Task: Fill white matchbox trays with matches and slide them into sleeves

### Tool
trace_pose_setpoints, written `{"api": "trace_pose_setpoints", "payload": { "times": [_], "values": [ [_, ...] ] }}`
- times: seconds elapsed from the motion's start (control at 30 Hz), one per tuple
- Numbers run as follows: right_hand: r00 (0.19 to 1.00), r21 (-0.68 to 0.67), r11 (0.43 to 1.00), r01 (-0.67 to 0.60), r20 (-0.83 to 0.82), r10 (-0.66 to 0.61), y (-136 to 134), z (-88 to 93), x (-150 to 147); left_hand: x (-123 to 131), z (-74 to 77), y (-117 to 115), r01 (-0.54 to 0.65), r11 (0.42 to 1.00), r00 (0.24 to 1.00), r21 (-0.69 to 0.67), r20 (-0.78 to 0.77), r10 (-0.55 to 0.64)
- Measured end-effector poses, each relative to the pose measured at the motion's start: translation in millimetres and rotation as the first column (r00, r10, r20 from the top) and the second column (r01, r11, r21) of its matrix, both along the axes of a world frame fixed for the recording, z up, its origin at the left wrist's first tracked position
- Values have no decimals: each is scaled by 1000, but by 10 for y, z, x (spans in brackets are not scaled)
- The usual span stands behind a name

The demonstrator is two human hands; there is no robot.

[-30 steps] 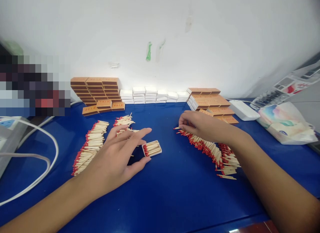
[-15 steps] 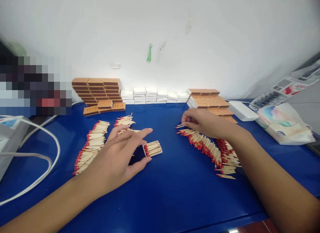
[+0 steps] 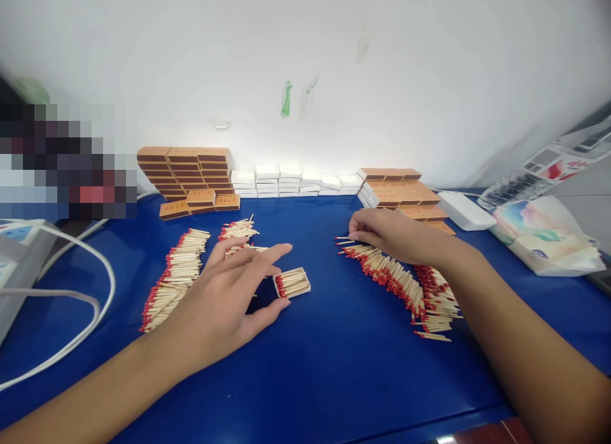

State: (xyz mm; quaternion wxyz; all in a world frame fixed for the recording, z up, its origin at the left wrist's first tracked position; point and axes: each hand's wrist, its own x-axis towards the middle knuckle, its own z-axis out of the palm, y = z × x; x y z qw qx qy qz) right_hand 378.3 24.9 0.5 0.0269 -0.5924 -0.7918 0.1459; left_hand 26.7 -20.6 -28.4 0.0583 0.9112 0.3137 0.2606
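Observation:
My left hand (image 3: 231, 291) has its index finger raised. Its thumb and another finger bracket a small white matchbox tray (image 3: 309, 285), touching its edges. Red-headed matches (image 3: 293, 282) lie side by side in the tray, heads to the left. On the right, the fingers of my right hand (image 3: 377, 231) are pinched together at the upper end of a long row of loose matches (image 3: 394, 275). A couple of match ends (image 3: 342, 240) poke out left of the fingertips. A second row of matches (image 3: 436, 301) is partly covered by my right forearm.
More loose matches (image 3: 184, 266) lie left of my left hand. Along the wall stand stacked brown matchboxes (image 3: 191, 170), white trays (image 3: 289, 182) and more brown boxes (image 3: 401, 193). A white block (image 3: 465, 210), tissue pack (image 3: 548, 237), plastic bottle (image 3: 510, 188) and white cables (image 3: 107, 266) flank the blue table (image 3: 305, 380).
Almost nothing differs. My right hand has shifted very slightly at the match row, and the left hand stays at the tray.

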Motion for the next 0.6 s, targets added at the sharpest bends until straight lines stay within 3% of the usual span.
{"api": "trace_pose_setpoints", "payload": {
  "times": [0.6],
  "values": [
    [998, -26, 999, -24, -54, 22, 7, -33, 3, -8, -11, 1, 9, 1000, 1000, -2, 4, -9]
  ]
}}
